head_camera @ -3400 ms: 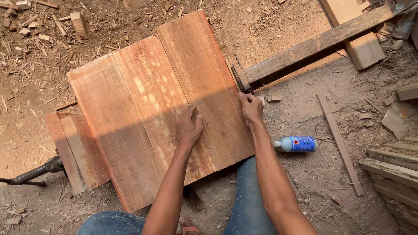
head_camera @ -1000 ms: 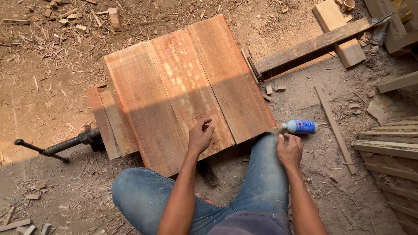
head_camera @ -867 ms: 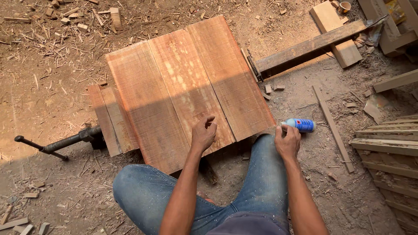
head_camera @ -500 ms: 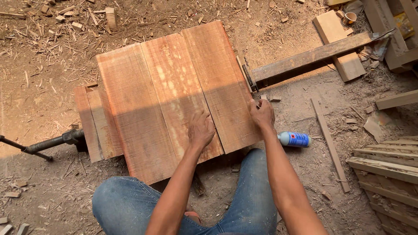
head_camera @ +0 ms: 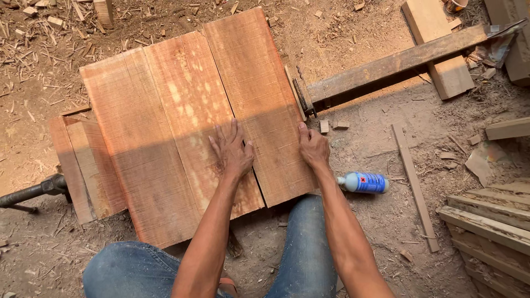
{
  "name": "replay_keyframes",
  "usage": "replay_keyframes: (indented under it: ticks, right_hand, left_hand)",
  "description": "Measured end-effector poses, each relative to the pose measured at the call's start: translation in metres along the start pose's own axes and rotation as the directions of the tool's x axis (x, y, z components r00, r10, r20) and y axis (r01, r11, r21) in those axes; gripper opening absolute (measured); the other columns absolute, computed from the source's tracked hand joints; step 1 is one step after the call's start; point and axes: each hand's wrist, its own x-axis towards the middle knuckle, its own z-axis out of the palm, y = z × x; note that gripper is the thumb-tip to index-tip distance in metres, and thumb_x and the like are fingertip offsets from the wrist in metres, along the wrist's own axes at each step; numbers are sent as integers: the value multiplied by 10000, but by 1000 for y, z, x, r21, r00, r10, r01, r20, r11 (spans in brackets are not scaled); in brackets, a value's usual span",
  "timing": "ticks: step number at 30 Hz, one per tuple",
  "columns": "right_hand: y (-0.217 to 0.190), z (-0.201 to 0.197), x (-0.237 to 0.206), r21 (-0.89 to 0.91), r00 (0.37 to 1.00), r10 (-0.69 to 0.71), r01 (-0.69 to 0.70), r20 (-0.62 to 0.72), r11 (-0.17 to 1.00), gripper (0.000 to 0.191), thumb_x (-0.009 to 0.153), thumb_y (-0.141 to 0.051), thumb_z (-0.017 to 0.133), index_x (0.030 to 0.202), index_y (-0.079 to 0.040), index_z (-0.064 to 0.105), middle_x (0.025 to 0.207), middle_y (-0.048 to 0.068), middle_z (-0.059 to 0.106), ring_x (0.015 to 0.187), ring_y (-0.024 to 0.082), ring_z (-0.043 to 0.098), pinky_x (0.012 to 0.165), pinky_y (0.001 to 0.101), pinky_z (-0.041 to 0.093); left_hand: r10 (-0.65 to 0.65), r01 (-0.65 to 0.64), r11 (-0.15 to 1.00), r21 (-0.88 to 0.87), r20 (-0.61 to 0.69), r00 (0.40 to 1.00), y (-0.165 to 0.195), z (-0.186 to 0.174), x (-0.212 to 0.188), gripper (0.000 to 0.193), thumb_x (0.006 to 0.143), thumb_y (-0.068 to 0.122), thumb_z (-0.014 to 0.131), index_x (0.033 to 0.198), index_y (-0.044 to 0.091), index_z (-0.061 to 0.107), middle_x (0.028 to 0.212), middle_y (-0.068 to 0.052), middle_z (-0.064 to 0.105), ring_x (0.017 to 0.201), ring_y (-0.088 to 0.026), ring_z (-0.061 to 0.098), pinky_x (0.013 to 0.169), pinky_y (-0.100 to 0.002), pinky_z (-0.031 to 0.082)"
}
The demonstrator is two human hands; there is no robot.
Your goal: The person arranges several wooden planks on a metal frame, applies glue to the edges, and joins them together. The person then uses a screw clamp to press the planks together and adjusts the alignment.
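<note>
Down at the centre of the frame, our left hand lies flat, palm down, on the middle board, its fingers spread wide and pointing toward the top of the frame, holding nothing; the forearm runs back from it toward the lower middle. Our right hand sits just right of centre on the right edge of the right board, fingers curled loosely over that edge with the thumb on the top face, so it grips the board's side rather than closing on anything loose; its arm slants down toward the lower right corner. Three reddish boards lie side by side on the dirt floor, the left board completing the panel, which fills the centre and upper left. Their long axes run from the lower left up toward the top of the frame, tilted slightly leftward at the far end. A long metal clamp bar meets the panel's right edge and stretches to the upper right. A small blue glue bottle lies on its side right of our right hand, near but apart, nozzle pointing left.
</note>
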Motion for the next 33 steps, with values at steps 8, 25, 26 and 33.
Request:
replay_keyframes:
  ticks: [8, 25, 26, 33]
  right_hand:
    - [6, 6, 2, 6, 997, -63, 63, -39, 998, 719, 990, -752, 331, 679, -137, 537, 669, 45, 520, 641, 227, 506, 546, 427, 383]
    - [-6, -1, -10, -141, 993, 73, -59, 94, 988, 694, 1020, -723, 260, 996, -146, 645, 802, 128, 637, 778, 294, 637, 699, 491, 483]
    - [-7, -3, -11, -149, 991, 83, -68, 104, 987, 700, 1029, -718, 255, 1030, -138, 647, 808, 122, 636, 782, 298, 641, 705, 491, 488]
    - [-9, -7, -24, -163, 995, 81, -70, 62, 984, 691, 1019, -678, 269, 1264, -142, 628, 837, 114, 668, 879, 301, 653, 789, 508, 487]
  left_hand:
    - [75, -76, 996, 48, 16, 997, -14, 3, 0, 788, 920, 385, 548, 1619, 163, 263, 1706, 13, 144, 1564, -359, -95, 1220, -567, -172]
    - [24, -30, 998, 63, 86, 996, -4, -18, -7, 797, 908, 349, 530, 1608, 101, 241, 1718, -20, 67, 1564, -351, -105, 1227, -569, -151]
    - [12, -21, 996, 82, 101, 995, -3, -19, -7, 800, 905, 350, 530, 1606, 102, 236, 1718, -22, 52, 1563, -347, -107, 1227, -572, -148]
    - [54, -54, 998, -17, 2, 999, -3, -29, -16, 741, 927, 334, 558, 1584, 82, 325, 1703, -120, 134, 1570, -365, -11, 1241, -571, -66]
